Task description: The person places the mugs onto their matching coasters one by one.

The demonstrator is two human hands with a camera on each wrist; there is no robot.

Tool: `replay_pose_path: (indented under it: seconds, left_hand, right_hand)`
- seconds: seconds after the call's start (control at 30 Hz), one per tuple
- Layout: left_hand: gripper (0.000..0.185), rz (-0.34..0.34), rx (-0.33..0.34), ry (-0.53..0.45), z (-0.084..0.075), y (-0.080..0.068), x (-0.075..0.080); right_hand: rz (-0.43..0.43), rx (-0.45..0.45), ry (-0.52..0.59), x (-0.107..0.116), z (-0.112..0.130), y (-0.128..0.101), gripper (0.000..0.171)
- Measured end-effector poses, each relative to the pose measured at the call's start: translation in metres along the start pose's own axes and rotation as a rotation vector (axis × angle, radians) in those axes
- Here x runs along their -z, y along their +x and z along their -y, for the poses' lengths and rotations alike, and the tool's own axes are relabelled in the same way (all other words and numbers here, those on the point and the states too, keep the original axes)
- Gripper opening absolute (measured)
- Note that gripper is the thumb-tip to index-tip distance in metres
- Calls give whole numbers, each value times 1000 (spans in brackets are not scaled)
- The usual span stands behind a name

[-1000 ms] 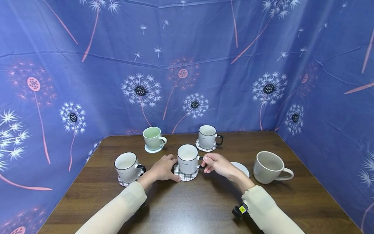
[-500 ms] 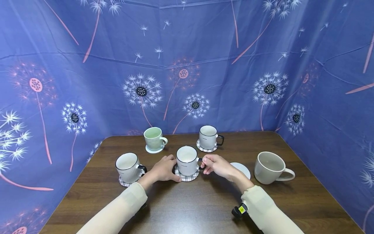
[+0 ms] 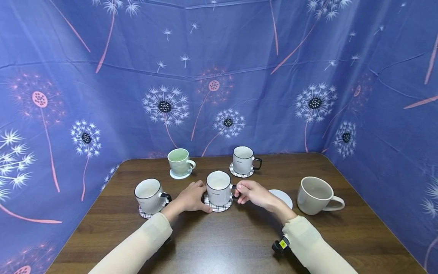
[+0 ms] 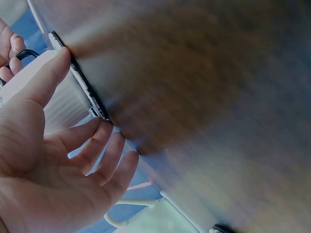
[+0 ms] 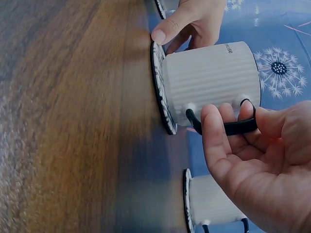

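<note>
A white ribbed mug (image 3: 218,190) with a black rim stands upright on a round checked coaster (image 3: 220,208) at mid-table. My right hand (image 3: 252,193) pinches the mug's black handle (image 5: 238,127) between thumb and fingers, seen closely in the right wrist view. At the coaster's left side, my left hand (image 3: 192,197) holds its edge, thumb at the near rim and fingers farther round. The left wrist view shows the thumb (image 4: 51,73) and fingertips touching the coaster rim (image 4: 82,80). The mug's base looks to be against the coaster.
Matching mugs on checked coasters stand at left (image 3: 148,196) and behind (image 3: 243,160). A green mug (image 3: 178,161) sits on a pale coaster at back left. Right of my right hand are a white round coaster (image 3: 282,197) and a large beige mug (image 3: 312,198).
The mug has come down slightly and a touch to the left over the coaster, with my right hand on its handle. The left hand and coaster have stayed nearly still.
</note>
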State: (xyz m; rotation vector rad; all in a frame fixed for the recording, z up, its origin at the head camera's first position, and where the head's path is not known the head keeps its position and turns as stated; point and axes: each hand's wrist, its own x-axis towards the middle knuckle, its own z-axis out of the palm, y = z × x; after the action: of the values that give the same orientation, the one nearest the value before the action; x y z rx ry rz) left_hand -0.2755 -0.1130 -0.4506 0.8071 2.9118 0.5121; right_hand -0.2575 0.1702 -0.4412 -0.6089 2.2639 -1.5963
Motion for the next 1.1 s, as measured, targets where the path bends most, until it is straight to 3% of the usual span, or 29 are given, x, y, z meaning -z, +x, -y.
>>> replay_pose_path:
  seconds: [0.37,0.67,0.87,1.1]
  left_hand:
    - [80,-7,14,11,2,2,-2]
    - [80,-2,-17,-60,2,1,-1]
    - [84,-21,-32,-144,0,-1,9]
    - [98,-43,-54,-182,-11,-2,33]
  right_hand:
    - [7,39,-30,-1,1,-1,31]
    - [-98,28,-247,16,11,-15,29]
    - [-129,39,-315,37,27,-36,29]
    - [-161,53,-337,66,43,-65,28]
